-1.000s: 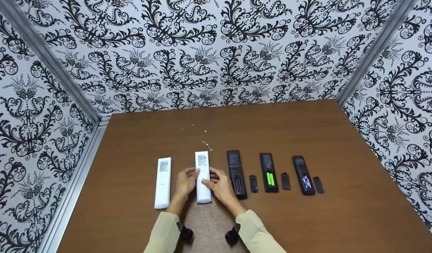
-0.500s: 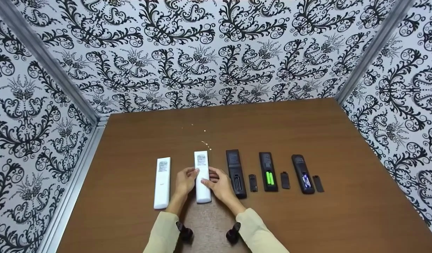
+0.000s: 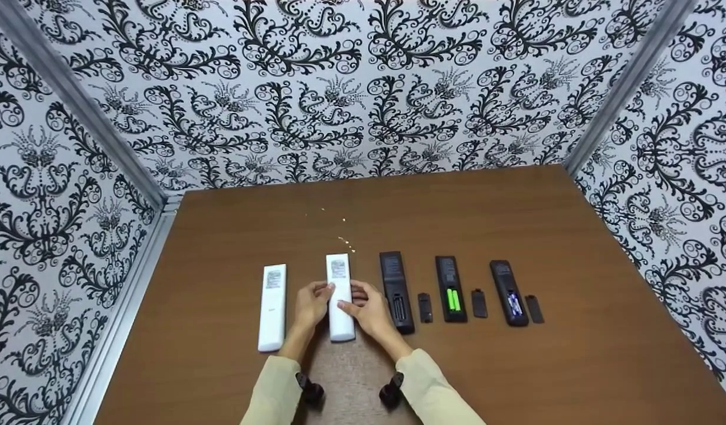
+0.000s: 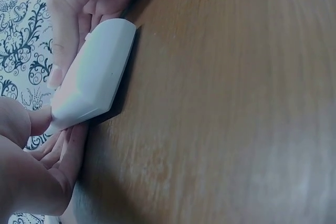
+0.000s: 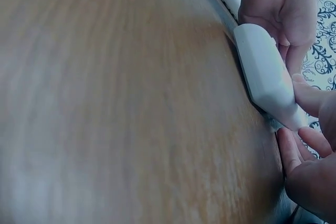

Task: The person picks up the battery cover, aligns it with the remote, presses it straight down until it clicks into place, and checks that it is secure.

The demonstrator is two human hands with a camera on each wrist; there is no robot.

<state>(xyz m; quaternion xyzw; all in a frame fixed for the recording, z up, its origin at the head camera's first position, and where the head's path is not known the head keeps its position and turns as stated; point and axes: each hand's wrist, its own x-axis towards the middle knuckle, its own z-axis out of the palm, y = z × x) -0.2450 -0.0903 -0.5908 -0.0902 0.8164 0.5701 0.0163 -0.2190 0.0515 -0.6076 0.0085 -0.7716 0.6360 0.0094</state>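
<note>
A white remote control (image 3: pixel 341 324) lies back side up between both hands, its printed label at the far end. My left hand (image 3: pixel 311 306) grips its left edge, thumb on the back. From the right, my right hand (image 3: pixel 372 313) holds it, with the thumb pressed on the middle of the back and fingers along the side. In the left wrist view the near end of the remote (image 4: pixel 100 72) shows close over the wood, a dark shadow beside it. The battery cover looks closed; the remote's underside is hidden.
Left stands a second white remote (image 3: pixel 272 319). To the right lie a black remote (image 3: pixel 392 271) with a bare battery bay, one (image 3: pixel 447 271) with green batteries and one (image 3: pixel 502 277) with purplish batteries. Loose covers (image 3: pixel 425 308) lie beside them. White crumbs (image 3: pixel 346 241) dot the table (image 3: pixel 487 212).
</note>
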